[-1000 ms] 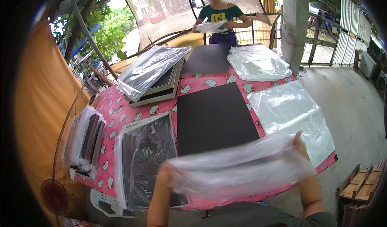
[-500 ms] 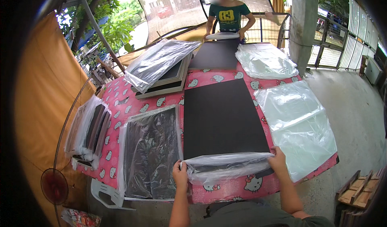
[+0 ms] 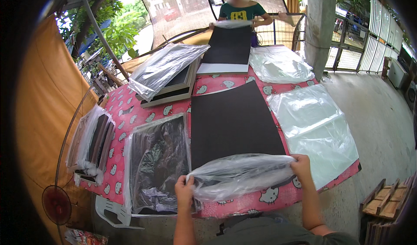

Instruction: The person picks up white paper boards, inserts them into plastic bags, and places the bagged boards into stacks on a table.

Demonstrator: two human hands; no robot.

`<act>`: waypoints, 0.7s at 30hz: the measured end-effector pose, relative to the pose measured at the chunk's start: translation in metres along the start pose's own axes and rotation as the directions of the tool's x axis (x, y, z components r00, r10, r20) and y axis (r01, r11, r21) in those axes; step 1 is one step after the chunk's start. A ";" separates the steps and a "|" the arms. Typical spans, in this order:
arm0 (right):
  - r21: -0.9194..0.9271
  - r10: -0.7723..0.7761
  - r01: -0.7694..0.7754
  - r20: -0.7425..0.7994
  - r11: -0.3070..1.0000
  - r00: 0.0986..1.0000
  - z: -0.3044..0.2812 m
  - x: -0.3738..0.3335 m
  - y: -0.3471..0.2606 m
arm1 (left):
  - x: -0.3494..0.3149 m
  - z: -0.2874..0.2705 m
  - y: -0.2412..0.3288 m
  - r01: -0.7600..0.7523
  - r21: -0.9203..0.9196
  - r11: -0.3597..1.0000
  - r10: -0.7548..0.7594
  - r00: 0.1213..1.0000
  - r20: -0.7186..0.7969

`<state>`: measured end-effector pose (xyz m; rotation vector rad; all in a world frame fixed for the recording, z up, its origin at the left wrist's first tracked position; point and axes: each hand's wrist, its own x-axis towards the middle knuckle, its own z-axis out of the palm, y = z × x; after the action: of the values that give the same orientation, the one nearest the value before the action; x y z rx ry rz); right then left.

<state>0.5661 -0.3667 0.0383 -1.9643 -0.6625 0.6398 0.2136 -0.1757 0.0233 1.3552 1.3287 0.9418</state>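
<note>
My left hand (image 3: pixel 184 192) and my right hand (image 3: pixel 302 166) each grip one end of a clear plastic bag (image 3: pixel 241 176), bunched up and stretched between them. The bag's mouth sits at the near edge of a large flat black board (image 3: pixel 234 121) lying on the pink patterned table (image 3: pixel 152 112). Whether the bag is over the board's edge I cannot tell.
A bagged black board (image 3: pixel 158 166) lies left of mine. Stacked frames under plastic (image 3: pixel 167 77) sit further back, clear bags (image 3: pixel 315 127) on the right. A person across the table (image 3: pixel 241 10) handles another black board (image 3: pixel 228 49). Bagged items (image 3: pixel 89 143) stand at the left edge.
The bag was held up and spread wide; now it is lowered and gathered at the black board's near edge. My head has leaned in closer.
</note>
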 end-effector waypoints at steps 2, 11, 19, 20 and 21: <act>0.186 0.178 -0.224 0.236 0.957 0.955 -0.022 -0.007 0.035 | -0.010 -0.025 0.014 0.167 -0.071 0.983 -0.155 0.976 0.152; 0.659 -0.127 -0.090 0.274 0.746 0.953 -0.062 -0.073 -0.012 | -0.074 -0.036 0.044 0.205 -0.716 0.667 -0.080 0.976 0.204; 0.365 -0.824 0.828 -0.222 0.426 0.521 -0.103 0.067 -0.252 | 0.107 -0.034 0.232 -0.378 -0.700 0.606 0.546 0.838 0.020; 0.331 -0.690 0.717 -0.218 0.613 0.690 -0.103 0.093 -0.276 | 0.148 -0.034 0.247 -0.468 -0.674 0.571 0.633 0.774 0.000; 0.339 -0.693 0.732 -0.251 0.591 0.676 -0.100 0.121 -0.288 | 0.165 -0.011 0.286 -0.321 -0.701 0.638 0.479 0.877 0.034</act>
<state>0.6660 -0.2251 0.3168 -1.1544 -1.0771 0.1461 0.2853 0.0108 0.2857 1.1225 0.3989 1.3704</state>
